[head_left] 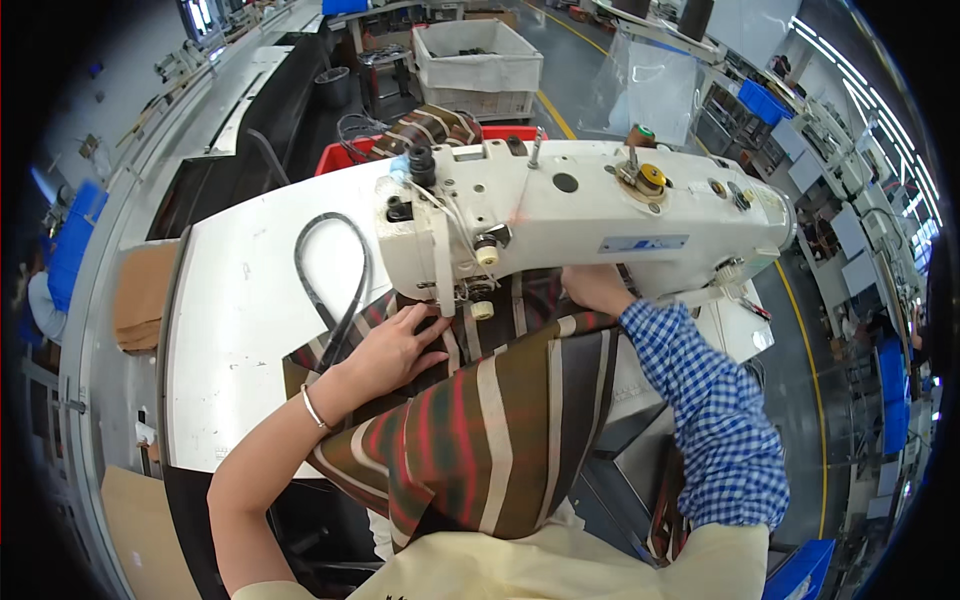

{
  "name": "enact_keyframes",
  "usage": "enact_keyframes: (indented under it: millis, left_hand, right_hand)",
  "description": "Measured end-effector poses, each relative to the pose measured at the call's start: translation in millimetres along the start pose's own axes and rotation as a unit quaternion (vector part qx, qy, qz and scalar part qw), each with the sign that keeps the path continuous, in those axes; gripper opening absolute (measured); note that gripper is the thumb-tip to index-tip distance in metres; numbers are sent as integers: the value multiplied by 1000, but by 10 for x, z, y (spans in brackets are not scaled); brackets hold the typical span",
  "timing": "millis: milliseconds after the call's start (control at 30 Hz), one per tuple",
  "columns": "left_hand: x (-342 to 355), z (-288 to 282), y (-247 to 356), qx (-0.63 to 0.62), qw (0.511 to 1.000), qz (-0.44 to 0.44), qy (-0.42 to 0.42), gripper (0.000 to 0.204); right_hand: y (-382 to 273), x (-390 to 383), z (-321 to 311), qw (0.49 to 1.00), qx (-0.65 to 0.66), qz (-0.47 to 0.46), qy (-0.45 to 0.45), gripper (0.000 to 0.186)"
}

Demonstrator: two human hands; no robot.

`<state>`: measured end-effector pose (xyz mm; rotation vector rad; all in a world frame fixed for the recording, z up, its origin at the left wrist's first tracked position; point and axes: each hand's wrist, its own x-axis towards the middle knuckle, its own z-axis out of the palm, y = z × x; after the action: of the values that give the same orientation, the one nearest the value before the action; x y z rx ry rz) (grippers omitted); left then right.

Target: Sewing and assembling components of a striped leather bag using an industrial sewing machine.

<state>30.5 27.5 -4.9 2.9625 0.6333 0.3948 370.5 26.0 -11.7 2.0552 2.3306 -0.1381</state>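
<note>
A striped fabric (450, 440) in brown, red, green, cream and black lies across the sewing machine (560, 200) bed and hangs over the near table edge towards my lap. Close to the needle area, my left hand (390, 350) holds the fabric, its fingers bent and the thumb apart. My right hand (595, 288) reaches under the machine's arm and grips the fabric to the right of the needle; its fingertips are partly hidden. The needle and presser foot (448, 308) are hard to make out behind my left fingers.
A dark looped strap (335, 225) lies on the white table (235, 340) at left. Behind the machine, a red bin (335, 158) holds more striped fabric. Farther back stands a white cart (478, 60). Brown flat pieces (143, 295) are stacked at far left.
</note>
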Motion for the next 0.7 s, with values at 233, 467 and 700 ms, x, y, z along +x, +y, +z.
enact_keyframes:
  millis: [233, 467, 700]
  left_hand:
    - [-1, -278, 120, -130, 977, -27, -166, 70]
    - [-187, -975, 944, -198, 919, -67, -335, 53]
    - [-799, -664, 1612, 103, 987, 21, -125, 32]
  right_hand:
    - [-188, -433, -793, 992, 92, 21, -82, 52]
    - [-1131, -1378, -1576, 926, 153, -343, 29, 30]
    - [-1574, -1806, -760, 923, 135, -354, 60, 33]
